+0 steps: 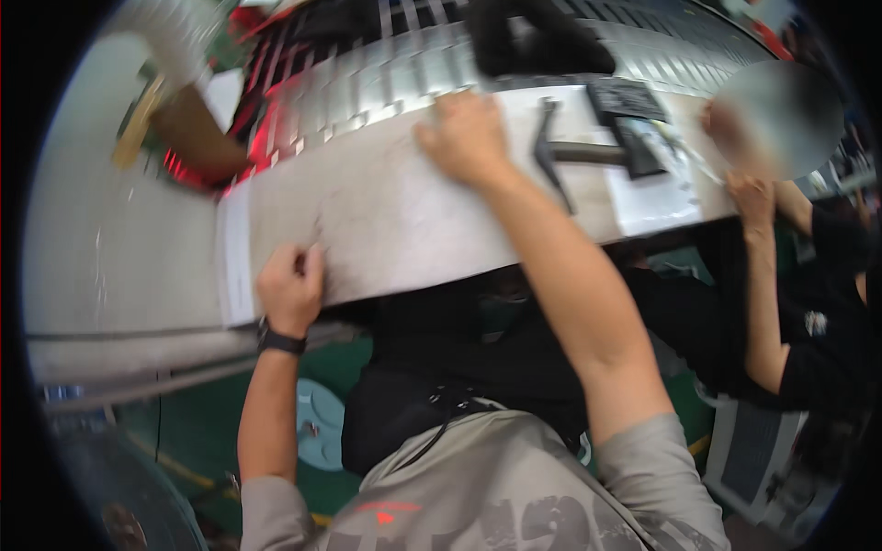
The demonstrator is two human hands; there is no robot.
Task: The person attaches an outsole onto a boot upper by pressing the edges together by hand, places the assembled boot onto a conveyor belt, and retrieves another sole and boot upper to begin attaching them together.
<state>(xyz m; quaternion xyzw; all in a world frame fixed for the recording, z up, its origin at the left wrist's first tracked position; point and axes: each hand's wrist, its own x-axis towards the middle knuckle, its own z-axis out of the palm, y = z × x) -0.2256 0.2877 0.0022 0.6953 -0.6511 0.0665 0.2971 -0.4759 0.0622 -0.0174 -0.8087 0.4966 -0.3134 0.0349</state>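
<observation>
My left hand (pixel 292 286), with a dark band on its wrist, rests at the near left of a pale work board (pixel 386 230). Its fingers are curled in, and nothing shows in them. Farther off, my right hand (pixel 467 138) reaches to the board's far edge, beside a slatted metal conveyor (pixel 404 64). Motion blurs its fingers, but they look stretched out with the thumb apart. Right of that hand lies a pick-shaped tool (pixel 548 151) with a long dark head and a handle ending in black. No object shows in my right hand.
A black packet (pixel 629 99) and a white sheet (pixel 657 204) lie on the board's right part. Dark bundled material (pixel 542 41) sits on the conveyor. A co-worker's hand (pixel 753 197) is at the right end. A brown cardboard piece (pixel 197 133) stands at the left, near red light.
</observation>
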